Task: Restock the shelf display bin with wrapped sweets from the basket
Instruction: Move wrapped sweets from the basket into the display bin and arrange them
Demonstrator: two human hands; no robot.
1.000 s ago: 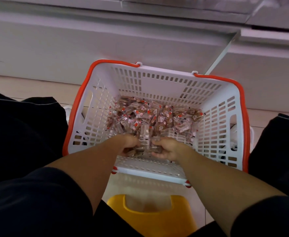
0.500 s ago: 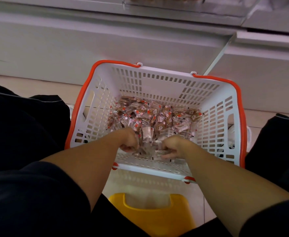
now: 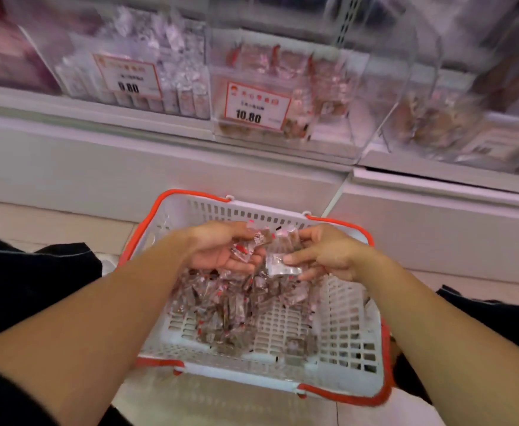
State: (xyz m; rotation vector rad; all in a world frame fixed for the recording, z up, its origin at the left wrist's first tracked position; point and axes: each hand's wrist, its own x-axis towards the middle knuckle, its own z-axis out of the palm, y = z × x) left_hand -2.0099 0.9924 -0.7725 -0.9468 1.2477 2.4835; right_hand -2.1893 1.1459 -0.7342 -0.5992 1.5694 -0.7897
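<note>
A white basket (image 3: pixel 347 339) with an orange rim stands on the floor below me, with several wrapped sweets (image 3: pixel 233 305) piled inside. Above it my left hand (image 3: pixel 218 250) and my right hand (image 3: pixel 325 253) are cupped together and hold a bunch of wrapped sweets (image 3: pixel 267 244) between them. Higher up, a clear shelf display bin (image 3: pixel 282 96) with a 10.80 price tag holds some of the same reddish-brown sweets. The picture is blurred at the shelf.
Clear bins stand on either side: one with a 0.80 tag (image 3: pixel 129 75) at the left, another (image 3: pixel 442 118) at the right. A white shelf base (image 3: pixel 129 167) runs behind the basket. My dark-clothed knees (image 3: pixel 30 287) flank the basket.
Both hands have risen out of the basket with a scoop of sweets. My view has tilted up, so the shelf bins are now in sight and the yellow stool is out of view.
</note>
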